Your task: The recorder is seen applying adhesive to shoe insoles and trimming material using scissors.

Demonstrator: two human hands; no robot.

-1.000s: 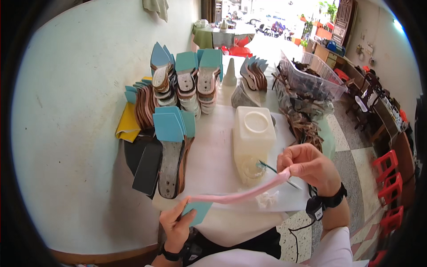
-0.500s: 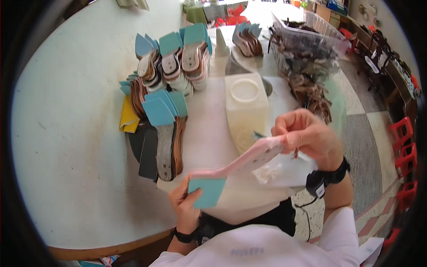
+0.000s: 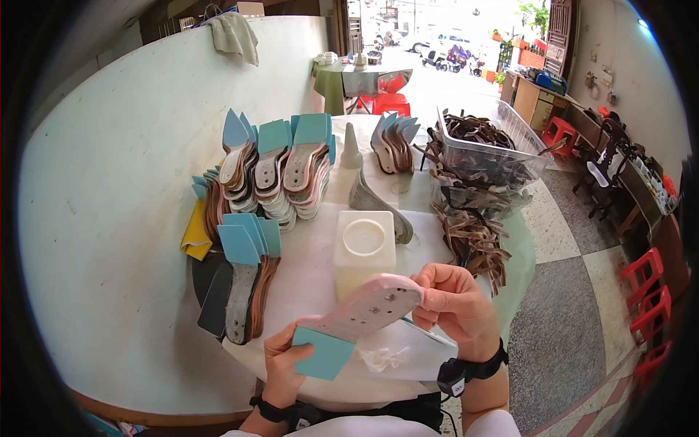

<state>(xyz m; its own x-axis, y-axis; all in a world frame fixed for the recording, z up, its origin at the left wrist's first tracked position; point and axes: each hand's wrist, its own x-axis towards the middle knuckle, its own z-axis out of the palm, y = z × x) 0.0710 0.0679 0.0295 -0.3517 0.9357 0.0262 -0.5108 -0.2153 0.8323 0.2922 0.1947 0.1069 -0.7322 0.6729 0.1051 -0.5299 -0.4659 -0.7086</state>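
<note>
A pink-edged shoe insole [image 3: 371, 309] with a teal toe section is held over the near part of the table. Its grey underside shows several small holes. My left hand [image 3: 284, 360] grips the teal toe end, thumb on top. At the rounded heel, the thumb and fingers of my right hand [image 3: 459, 302] pinch the rim; whether a strip is also between them I cannot make out. Behind the insole stands a squarish, cream plastic container [image 3: 365, 266], its lower part partly hidden. A crumpled clear scrap [image 3: 384, 358] lies below the insole.
Stacks of similar insoles [image 3: 295, 171] stand at the left, beside a yellow piece [image 3: 195, 231]. A curved grey form [image 3: 375, 204] and a pale cone [image 3: 351, 149] are farther back. Brown strips fill a clear bin [image 3: 535, 156] and pile up below it [image 3: 477, 244].
My view has tilted up, bringing the doorway into sight. The insole has turned to show more of its holed underside. Both hands still hold its ends.
</note>
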